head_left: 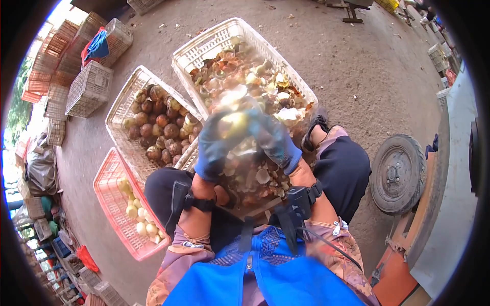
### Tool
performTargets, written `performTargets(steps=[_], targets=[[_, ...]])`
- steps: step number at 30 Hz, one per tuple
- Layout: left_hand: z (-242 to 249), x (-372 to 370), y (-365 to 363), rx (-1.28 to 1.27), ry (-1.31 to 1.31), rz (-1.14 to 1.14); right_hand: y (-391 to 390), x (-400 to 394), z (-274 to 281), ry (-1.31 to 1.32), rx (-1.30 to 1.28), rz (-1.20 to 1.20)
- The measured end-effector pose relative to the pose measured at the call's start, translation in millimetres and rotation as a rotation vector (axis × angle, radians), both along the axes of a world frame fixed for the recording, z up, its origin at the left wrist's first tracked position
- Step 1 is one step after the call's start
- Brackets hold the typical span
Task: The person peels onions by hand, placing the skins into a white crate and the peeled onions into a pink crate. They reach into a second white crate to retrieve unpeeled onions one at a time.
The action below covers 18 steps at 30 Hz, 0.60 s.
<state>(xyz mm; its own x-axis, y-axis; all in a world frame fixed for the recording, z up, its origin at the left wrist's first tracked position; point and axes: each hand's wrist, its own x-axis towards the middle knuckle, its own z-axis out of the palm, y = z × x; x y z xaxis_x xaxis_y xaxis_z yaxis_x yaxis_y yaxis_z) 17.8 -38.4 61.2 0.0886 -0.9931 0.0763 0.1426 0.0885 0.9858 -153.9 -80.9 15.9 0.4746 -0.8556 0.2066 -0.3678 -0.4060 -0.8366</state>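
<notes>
My left hand (212, 145), in a blue-grey glove, is closed around a pale yellow, rounded bulb (235, 125) that looks like a partly peeled onion. My right hand (276, 142), gloved the same way, presses close to it from the other side. Its fingers are curled and smeared by motion; what they grip is hidden. Below both hands lie peel scraps (255, 176). A large white crate (201, 50) beyond them holds more peels and skins. To the left, a white crate (118, 104) holds brown-skinned onions (161, 122). A pink crate (109, 171) holds pale peeled ones (145, 222).
My knees flank the scraps. On the right, a wheel with a tyre (398, 174) rests by an orange and grey metal frame (408, 255). Stacked crates (89, 89) stand at the far left, one with blue and red cloth (97, 46). Concrete floor (357, 76) extends ahead.
</notes>
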Motion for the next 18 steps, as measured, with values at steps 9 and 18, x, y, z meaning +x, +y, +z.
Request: performTargets(steps=[9,18], targets=[[-12,2,4,-0.044,-0.287,-0.066,3,-7,46,0.178,0.317,0.05],[-24,-3,12,0.044,-0.234,-0.029,5,1,-6,0.061,0.335,-0.122]])
